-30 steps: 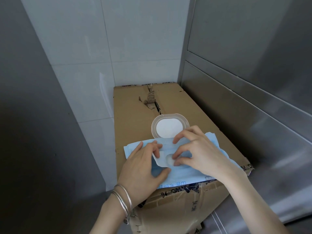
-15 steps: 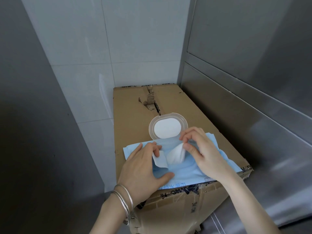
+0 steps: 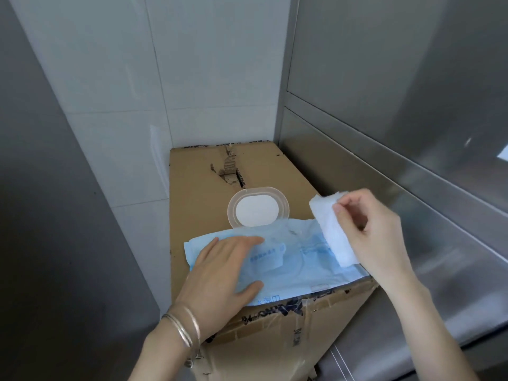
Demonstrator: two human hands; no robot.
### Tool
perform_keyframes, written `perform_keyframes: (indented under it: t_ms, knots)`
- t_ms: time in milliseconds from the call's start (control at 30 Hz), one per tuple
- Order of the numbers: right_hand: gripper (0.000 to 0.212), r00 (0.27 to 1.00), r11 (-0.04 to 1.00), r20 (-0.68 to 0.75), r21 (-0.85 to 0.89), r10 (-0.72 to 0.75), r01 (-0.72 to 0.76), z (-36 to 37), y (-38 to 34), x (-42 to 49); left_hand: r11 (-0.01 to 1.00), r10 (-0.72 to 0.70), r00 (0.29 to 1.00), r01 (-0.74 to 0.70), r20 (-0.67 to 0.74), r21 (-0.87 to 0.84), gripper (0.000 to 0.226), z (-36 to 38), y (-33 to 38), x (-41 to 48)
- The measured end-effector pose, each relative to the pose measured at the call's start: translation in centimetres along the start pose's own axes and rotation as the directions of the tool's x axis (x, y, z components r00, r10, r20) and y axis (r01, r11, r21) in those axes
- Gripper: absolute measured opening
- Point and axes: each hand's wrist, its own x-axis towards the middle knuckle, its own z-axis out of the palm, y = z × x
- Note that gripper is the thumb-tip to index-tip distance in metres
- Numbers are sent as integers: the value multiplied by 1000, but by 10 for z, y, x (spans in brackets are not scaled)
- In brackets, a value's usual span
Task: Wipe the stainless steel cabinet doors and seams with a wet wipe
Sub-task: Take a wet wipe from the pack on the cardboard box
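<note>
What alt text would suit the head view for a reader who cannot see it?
The right hand pinches a folded white wet wipe near the stainless steel cabinet doors, while the left hand presses flat on a blue wipe pack, its clear lid open. The pack lies on a cardboard box against a white tiled wall.

Wipe pack (image 3: 302, 268) lies across the near end of the cardboard box (image 3: 198, 193), under the left hand (image 3: 220, 273). Its fingers lie flat on the pack's left part, w/ the flipped-back lid (image 3: 258, 192) just beyond the fingertips. Wet wipe (image 3: 330, 229) hangs pinched in the right hand (image 3: 376, 237) fingers, over the pack's right end & right of the lid (touching the pack or not, can't tell). Tiled wall (image 3: 214, 64) stands behind the box, past both sets of fingers, w/ cabinet doors (image 3: 384, 78) right of the right fingers & a steel panel (image 3: 41, 188) left of the left ones.
</note>
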Motion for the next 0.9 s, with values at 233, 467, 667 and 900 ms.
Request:
perform_keyframes:
  t_ms: [233,467,667,900]
  knots:
    - [9,980,993,172,-74,104,-92,13,19,-16,980,95,994,-103,56,170,27,3,10,11]
    - [10,978,981,170,-171,121,-91,8,22,-23,989,-137,971,144,-198,23,97,-4,-2,43]
    - [12,999,981,48,-193,5,5,-2,21,-22,996,-74,991,67,-110,-66,106,-11,-5,57]
    - [24,998,993,-10,-108,-54,53,-5,17,-16,991,129,991,-130,32,28,51,-2,3,4]
